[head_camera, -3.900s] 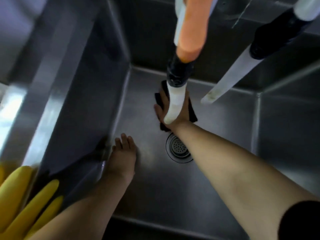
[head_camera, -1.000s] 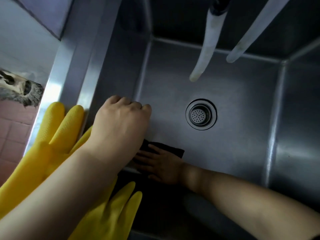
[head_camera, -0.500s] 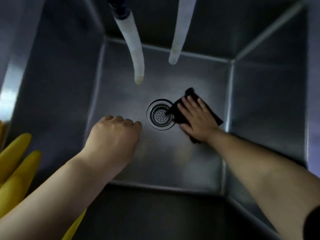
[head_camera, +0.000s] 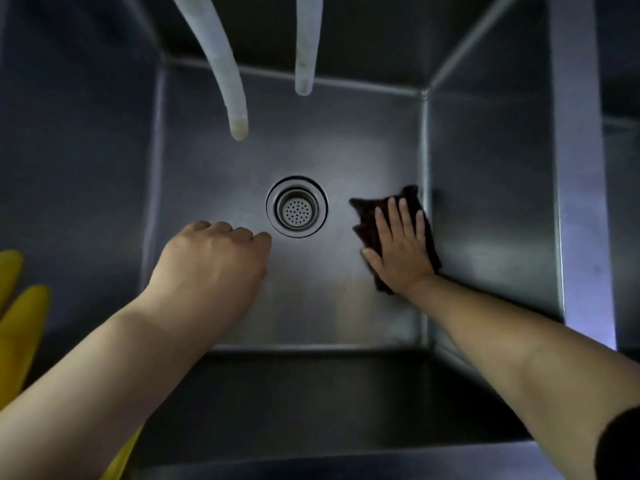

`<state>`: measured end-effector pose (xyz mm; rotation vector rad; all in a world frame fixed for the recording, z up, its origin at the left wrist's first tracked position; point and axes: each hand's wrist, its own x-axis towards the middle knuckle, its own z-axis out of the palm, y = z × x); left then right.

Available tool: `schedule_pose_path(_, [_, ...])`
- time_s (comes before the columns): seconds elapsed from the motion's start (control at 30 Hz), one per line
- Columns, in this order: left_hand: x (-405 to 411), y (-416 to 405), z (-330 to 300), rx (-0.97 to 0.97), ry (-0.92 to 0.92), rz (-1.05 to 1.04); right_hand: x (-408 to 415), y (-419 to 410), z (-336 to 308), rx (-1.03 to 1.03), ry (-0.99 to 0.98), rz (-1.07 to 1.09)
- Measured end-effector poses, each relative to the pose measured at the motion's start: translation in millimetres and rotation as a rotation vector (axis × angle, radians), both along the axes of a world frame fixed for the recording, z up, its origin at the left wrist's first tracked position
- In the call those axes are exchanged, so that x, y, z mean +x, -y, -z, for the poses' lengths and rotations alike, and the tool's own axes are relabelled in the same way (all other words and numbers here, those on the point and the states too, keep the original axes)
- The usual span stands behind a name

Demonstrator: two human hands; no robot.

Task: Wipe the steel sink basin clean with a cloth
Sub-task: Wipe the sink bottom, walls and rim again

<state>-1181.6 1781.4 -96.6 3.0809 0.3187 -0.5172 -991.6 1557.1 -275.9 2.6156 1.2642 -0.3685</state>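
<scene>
sink basin [head_camera: 214, 174] floor carries the dark cloth [head_camera: 369, 216] flat under the right hand [head_camera: 398, 247], fingers straight and pressing, wall just beyond them; left hand [head_camera: 211, 268] loosely curled, holding nothing; risk: cloth bunching at that corner, leaving the seam unwiped.

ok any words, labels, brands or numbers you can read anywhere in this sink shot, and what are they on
None: no readable text anywhere.
Sink, drain, two hoses: bare, no markings.
Dark cloth under the right hand: no tag visible.
Yellow gloves at the left edge: no print visible.
Left hand: holds nothing.
</scene>
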Motion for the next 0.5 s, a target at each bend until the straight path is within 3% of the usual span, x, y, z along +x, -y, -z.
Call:
schedule_pose_path(0.13, [-18.9, -9.1, -3.4, 0.006, 0.005, -0.018, -36.1, 21.6, -4.5, -0.070, -0.016, -0.113])
schedule_pose_path(0.27, [-34.9, -16.0, 0.6, -0.085, 0.016, -0.160, -78.4, 25.1, 0.2, -0.056, -0.073, -0.369])
schedule_pose_path(0.5, [-50.5, -16.9, -1.2, -0.116, -0.013, -0.177, -108.0, -22.2, 3.3, 0.036, -0.315, -0.865])
